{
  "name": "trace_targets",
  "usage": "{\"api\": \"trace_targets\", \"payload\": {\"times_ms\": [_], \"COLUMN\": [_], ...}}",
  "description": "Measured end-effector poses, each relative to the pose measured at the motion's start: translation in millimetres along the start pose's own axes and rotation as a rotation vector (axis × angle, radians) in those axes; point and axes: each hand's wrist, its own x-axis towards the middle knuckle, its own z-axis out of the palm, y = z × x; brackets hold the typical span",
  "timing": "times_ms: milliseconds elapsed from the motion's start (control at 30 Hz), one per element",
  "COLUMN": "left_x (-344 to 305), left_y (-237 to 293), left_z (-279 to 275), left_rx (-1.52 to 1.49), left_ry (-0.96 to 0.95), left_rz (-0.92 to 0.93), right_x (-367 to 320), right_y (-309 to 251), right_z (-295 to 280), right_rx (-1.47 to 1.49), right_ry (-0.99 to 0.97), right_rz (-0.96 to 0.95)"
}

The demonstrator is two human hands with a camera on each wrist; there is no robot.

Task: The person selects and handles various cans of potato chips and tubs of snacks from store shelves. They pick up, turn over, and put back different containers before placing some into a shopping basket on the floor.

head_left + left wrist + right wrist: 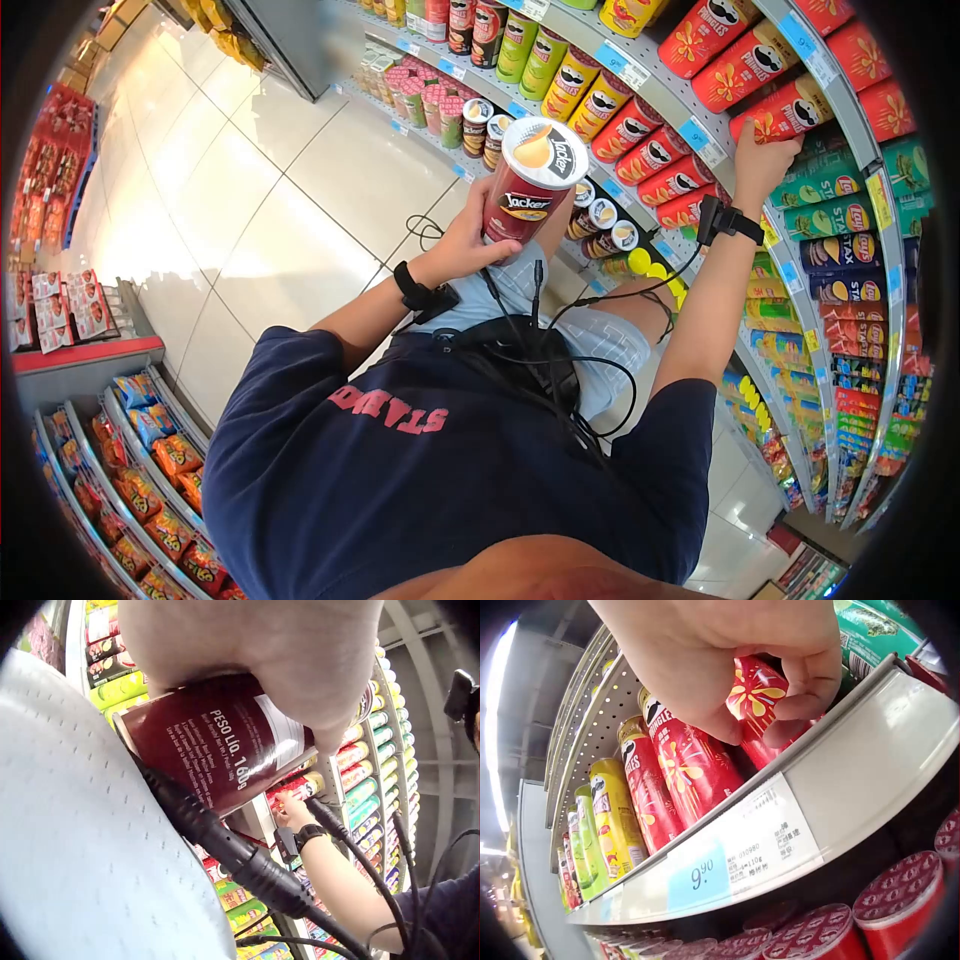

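Resting between the thumb and curled fingers of the right hand (768, 165), the red Pringles can (790, 112) lies behind the shelf lip (855, 772), a narrow dark gap beside it and green cans (877, 634) opposite; its far end is probably shelf-supported, though hidden. The left hand (465, 235) grips the upright-leaning Jacker can (535, 190), fingers wrapped round its side.
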Motion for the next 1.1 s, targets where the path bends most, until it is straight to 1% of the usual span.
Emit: {"api": "trace_targets", "payload": {"times_ms": [100,133,167,200,233,267,300,333,367,400,467,500,533,567,633,667,733,767,833,867,900,967,1000,1033,1100], "left_x": [-3,-3,-2,-3,-4,-3,-4,-6,-7,-10,-8,-8,-4,-4,-2,0,6,8,13,18,21,24,25,24,25], "left_y": [0,0,-2,-3,-4,-1,0,1,-3,-27,-41,-53,-55,-77,-102,-115,-140,-154,-181,-188,-189,-190,-191,-193,-201], "left_z": [1,2,2,2,1,0,-3,-9,-18,-32,-60,-79,-84,-100,-113,-112,-106,-103,-98,-97,-91,-81,-79,-81,-87], "left_rx": [0.023,0.023,0.017,0.008,-0.002,-0.018,-0.029,-0.019,-0.008,0.029,-0.047,0.103,-0.043,0.040,0.066,0.061,0.003,0.000,0.088,0.133,0.135,0.197,0.209,0.212,0.207], "left_ry": [-0.005,0.012,0.019,0.010,0.002,0.024,0.034,0.113,0.189,0.259,0.359,0.303,0.425,0.387,0.360,0.322,0.393,0.351,0.297,0.182,0.148,0.125,0.144,0.111,0.127], "left_rz": [-0.012,0.032,0.029,0.004,-0.021,-0.006,-0.011,0.027,0.063,0.053,-0.036,-0.051,-0.075,-0.099,-0.188,-0.194,-0.213,-0.217,-0.334,-0.352,-0.352,-0.274,-0.278,-0.280,-0.285], "right_x": [-3,-2,-1,-4,-9,-13,-31,-56,-72,-88,-121,-136,-149,-162,-185,-194,-214,-224,-240,-246,-252,-267,-273,-279,-285], "right_y": [3,8,14,24,35,42,21,-2,-2,3,35,46,57,73,101,107,113,114,114,113,114,118,117,116,114], "right_z": [0,4,7,9,9,6,-19,-53,-75,-97,-126,-142,-158,-172,-202,-215,-240,-248,-257,-260,-261,-261,-259,-258,-250], "right_rx": [-0.058,0.005,0.069,0.066,0.033,0.001,0.298,0.591,0.594,0.588,0.581,0.549,0.518,0.500,0.356,0.332,0.278,0.254,0.273,0.249,0.232,0.236,0.257,0.242,0.236], "right_ry": [-0.020,0.010,0.041,0.033,0.081,0.131,0.035,-0.064,-0.138,-0.215,-0.276,-0.285,-0.287,-0.279,-0.216,-0.201,-0.109,-0.088,-0.046,-0.049,-0.031,-0.060,-0.056,-0.042,-0.105], "right_rz": [-0.003,-0.030,-0.058,-0.065,-0.107,-0.153,-0.027,0.104,0.098,0.104,0.084,0.124,0.163,0.181,0.272,0.298,0.399,0.428,0.490,0.510,0.533,0.532,0.561,0.586,0.606]}}
